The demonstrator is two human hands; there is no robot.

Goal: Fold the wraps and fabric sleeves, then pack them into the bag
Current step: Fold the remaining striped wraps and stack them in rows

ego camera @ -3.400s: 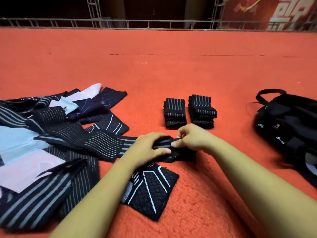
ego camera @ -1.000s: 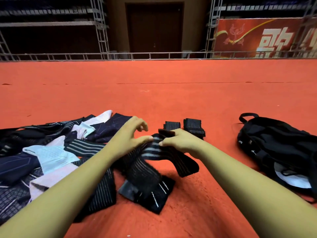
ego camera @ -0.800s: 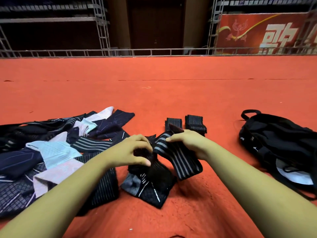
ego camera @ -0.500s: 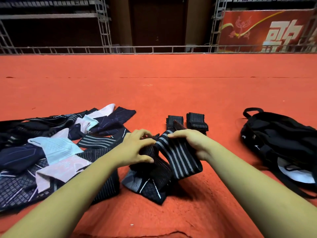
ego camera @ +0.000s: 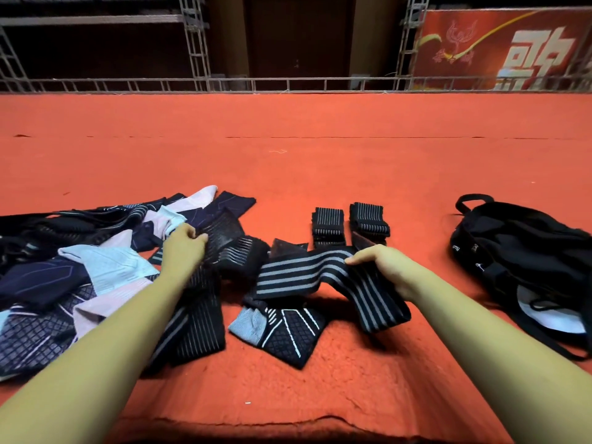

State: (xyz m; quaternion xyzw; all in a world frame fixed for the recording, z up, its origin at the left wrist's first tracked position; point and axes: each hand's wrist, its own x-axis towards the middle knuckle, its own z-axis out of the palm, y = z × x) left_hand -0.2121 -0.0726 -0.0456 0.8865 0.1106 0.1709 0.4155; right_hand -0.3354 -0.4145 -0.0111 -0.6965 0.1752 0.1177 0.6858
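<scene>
Progress is at an early stage. Two folded stacks (ego camera: 328, 225) stand side by side on the red carpet (ego camera: 320, 155), while the loose pile (ego camera: 80, 267) at your left awaits folding. The bag (ego camera: 519, 261) lies well apart at your right; what it contains I cannot tell. Your right hand (ego camera: 381, 267) pinches the striped wrap (ego camera: 298, 274), and your left hand (ego camera: 184, 248) has its fingers curled on what appears to be the wrap's dark far end. The wrap hangs above a grid-patterned sleeve (ego camera: 282, 331). It is black with grey lengthwise stripes, limp and unfolded, and its tail droops past your right hand.
</scene>
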